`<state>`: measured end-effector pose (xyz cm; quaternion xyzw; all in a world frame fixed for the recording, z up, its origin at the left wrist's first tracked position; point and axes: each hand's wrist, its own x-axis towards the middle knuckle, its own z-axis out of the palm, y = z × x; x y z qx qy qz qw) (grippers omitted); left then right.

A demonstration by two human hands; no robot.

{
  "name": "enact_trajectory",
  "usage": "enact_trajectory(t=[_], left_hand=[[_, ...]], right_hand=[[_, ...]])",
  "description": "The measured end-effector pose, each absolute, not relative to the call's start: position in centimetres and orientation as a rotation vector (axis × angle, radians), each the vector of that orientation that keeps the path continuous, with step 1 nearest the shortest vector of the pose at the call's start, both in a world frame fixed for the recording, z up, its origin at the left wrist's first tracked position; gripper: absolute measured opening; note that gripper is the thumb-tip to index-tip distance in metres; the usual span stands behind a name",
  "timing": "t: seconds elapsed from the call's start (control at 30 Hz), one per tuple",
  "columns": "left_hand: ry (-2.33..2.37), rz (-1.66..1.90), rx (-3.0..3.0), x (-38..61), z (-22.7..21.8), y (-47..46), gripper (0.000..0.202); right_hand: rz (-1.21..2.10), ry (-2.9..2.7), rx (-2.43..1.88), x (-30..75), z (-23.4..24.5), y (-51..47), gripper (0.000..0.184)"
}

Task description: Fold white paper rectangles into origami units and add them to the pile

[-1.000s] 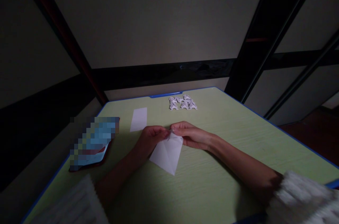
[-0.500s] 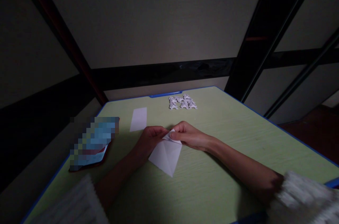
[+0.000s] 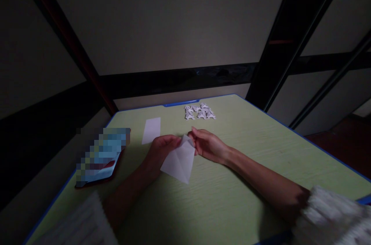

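Note:
A white sheet of folded paper with crease lines hangs over the table, its pointed end toward me. My left hand pinches the upper left of this paper, thumb on top. At the upper right edge, my right hand keeps its curled fingers against the paper, while its thumb is raised off the surface. Part of those fingertips is hidden behind the sheet. Several small folded paper figures lie in a cluster beyond my hands.
A flat white paper rectangle lies left of the figures on the light green table. At the left edge rests a dark-rimmed device with a blurred screen. Large panels with dark bands rise behind the table.
My right thumb has lifted off the paper and now points up. The paper has shifted slightly up and left, and its folded top flap now shows as a peak.

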<state>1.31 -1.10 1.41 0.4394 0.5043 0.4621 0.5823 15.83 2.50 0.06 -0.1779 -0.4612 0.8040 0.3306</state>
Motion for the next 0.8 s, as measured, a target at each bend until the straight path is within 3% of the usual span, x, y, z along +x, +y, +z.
enact_trajectory(t=[0.53, 0.8], left_hand=[[1.210, 1.081, 1.008, 0.90, 0.79, -0.68, 0.015], [1.216, 1.103, 1.010, 0.91, 0.99, -0.83, 0.021]], right_hand=[[2.026, -1.395, -0.547, 15.80, 0.33, 2.18, 0.017], [1.980, -1.439, -0.486, 15.83, 0.13, 2.25, 0.019]])
